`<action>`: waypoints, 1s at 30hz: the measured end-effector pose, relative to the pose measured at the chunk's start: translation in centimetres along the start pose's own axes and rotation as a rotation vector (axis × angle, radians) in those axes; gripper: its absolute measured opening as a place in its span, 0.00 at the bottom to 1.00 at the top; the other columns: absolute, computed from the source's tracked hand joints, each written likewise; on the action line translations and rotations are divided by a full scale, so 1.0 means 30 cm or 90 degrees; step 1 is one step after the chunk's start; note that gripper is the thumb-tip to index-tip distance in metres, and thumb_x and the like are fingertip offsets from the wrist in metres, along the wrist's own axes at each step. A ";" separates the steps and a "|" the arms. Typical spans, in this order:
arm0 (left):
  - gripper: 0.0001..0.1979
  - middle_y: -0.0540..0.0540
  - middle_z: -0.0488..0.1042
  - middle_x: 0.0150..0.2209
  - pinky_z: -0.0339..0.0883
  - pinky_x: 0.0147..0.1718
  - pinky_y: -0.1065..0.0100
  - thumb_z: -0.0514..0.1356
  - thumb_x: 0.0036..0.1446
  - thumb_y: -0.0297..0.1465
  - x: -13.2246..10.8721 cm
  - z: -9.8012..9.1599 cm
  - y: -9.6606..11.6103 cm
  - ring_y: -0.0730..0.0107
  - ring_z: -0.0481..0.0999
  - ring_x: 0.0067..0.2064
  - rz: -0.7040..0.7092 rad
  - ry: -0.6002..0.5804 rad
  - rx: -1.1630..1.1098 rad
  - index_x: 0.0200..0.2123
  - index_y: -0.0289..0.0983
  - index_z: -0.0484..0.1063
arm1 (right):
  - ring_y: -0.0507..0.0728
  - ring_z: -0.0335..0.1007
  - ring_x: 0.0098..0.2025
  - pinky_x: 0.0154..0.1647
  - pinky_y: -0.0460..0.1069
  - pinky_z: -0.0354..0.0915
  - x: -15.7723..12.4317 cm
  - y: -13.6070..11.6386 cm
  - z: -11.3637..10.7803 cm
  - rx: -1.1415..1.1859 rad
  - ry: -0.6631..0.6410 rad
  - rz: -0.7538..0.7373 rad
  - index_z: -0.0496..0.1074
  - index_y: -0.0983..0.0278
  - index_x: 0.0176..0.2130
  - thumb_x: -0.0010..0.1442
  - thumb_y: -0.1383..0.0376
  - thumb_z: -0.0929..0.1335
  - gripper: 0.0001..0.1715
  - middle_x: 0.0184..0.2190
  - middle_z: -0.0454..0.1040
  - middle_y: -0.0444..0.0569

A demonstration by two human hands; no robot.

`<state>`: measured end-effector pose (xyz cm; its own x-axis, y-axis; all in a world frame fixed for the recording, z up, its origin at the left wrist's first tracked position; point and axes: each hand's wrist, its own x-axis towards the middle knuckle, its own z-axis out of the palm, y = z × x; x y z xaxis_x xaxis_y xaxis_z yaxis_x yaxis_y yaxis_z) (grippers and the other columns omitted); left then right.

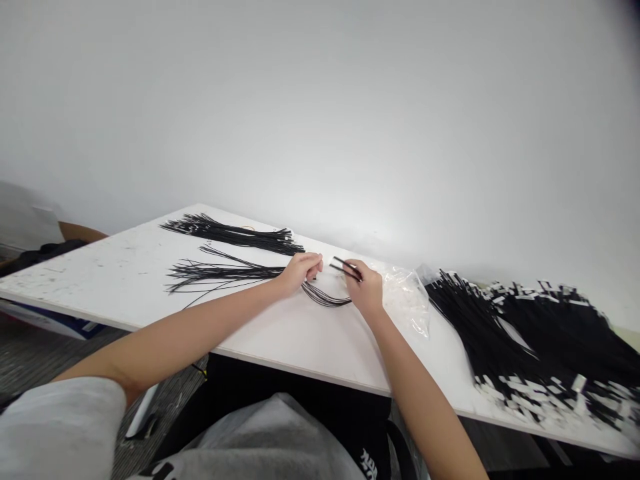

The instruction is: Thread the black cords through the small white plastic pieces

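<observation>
My left hand [303, 270] is closed, its fingers curled, over the middle of a thin bundle of black wires [225, 272]. The bundle's loose ends fan out leftward on the table. From beneath that hand the wires sag in a curve toward my right hand [365, 287]. My right hand is closed in a pinch on black wires; two short lengths stick out past its fingers toward a small white connector [332, 263]. A narrow gap separates the two hands. Exactly what the left fingertips pinch is partly hidden.
A thicker black wire bundle [235, 233] lies behind on the white table [305, 340]. Right of my hands is a crumpled clear plastic bag [407, 293]. Large piles of black wires [545, 333] with white ends cover the right side. A wall rises behind.
</observation>
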<state>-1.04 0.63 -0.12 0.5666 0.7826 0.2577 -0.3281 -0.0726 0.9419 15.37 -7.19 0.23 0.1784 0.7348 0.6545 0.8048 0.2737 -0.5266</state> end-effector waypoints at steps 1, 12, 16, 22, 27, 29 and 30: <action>0.18 0.53 0.54 0.10 0.46 0.19 0.71 0.55 0.52 0.40 0.002 -0.005 -0.001 0.80 0.52 0.16 0.010 0.011 0.028 0.17 0.34 0.65 | 0.50 0.62 0.22 0.28 0.46 0.58 0.005 -0.002 -0.004 0.090 0.020 0.051 0.71 0.62 0.38 0.56 0.58 0.62 0.14 0.22 0.70 0.43; 0.23 0.51 0.54 0.09 0.47 0.18 0.71 0.53 0.52 0.43 0.040 -0.053 0.018 0.78 0.52 0.14 -0.051 0.209 0.118 0.14 0.35 0.67 | 0.48 0.66 0.23 0.38 0.52 0.67 0.075 0.003 -0.092 0.912 0.235 0.366 0.65 0.57 0.42 0.61 0.47 0.51 0.26 0.21 0.69 0.39; 0.21 0.53 0.50 0.11 0.44 0.16 0.72 0.54 0.51 0.42 0.040 -0.053 0.029 0.79 0.49 0.14 -0.131 0.225 -0.009 0.14 0.35 0.64 | 0.47 0.65 0.24 0.41 0.52 0.66 0.074 0.002 -0.108 1.016 0.263 0.370 0.65 0.55 0.44 0.62 0.50 0.48 0.25 0.23 0.68 0.39; 0.16 0.53 0.57 0.14 0.52 0.19 0.71 0.54 0.51 0.40 0.037 -0.049 0.051 0.80 0.49 0.13 -0.283 0.323 -0.192 0.18 0.36 0.63 | 0.46 0.59 0.21 0.40 0.51 0.66 0.078 -0.014 -0.144 1.025 0.274 0.273 0.65 0.54 0.43 0.62 0.53 0.52 0.19 0.20 0.60 0.36; 0.15 0.52 0.60 0.16 0.53 0.18 0.70 0.54 0.51 0.40 0.037 -0.045 0.076 0.79 0.51 0.13 -0.288 0.369 -0.255 0.19 0.36 0.62 | 0.46 0.58 0.21 0.39 0.51 0.65 0.076 -0.019 -0.163 0.969 0.274 0.226 0.65 0.54 0.41 0.60 0.49 0.56 0.18 0.19 0.58 0.35; 0.15 0.52 0.59 0.16 0.53 0.18 0.70 0.53 0.51 0.39 0.039 -0.047 0.083 0.79 0.50 0.13 -0.277 0.381 -0.281 0.19 0.36 0.61 | 0.47 0.59 0.22 0.40 0.52 0.65 0.072 -0.026 -0.159 0.943 0.262 0.228 0.65 0.54 0.42 0.59 0.48 0.56 0.19 0.20 0.60 0.36; 0.14 0.53 0.59 0.16 0.53 0.17 0.70 0.53 0.51 0.39 0.040 -0.049 0.085 0.79 0.50 0.13 -0.272 0.386 -0.291 0.19 0.36 0.61 | 0.47 0.60 0.22 0.40 0.52 0.65 0.071 -0.029 -0.156 0.931 0.260 0.229 0.65 0.53 0.42 0.59 0.47 0.56 0.20 0.20 0.60 0.36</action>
<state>-2.31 2.31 2.27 0.2536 0.8897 -0.3795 -0.5240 0.4562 0.7192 17.70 -8.78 4.62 0.5647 0.7463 0.3523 -0.4995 0.6489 -0.5739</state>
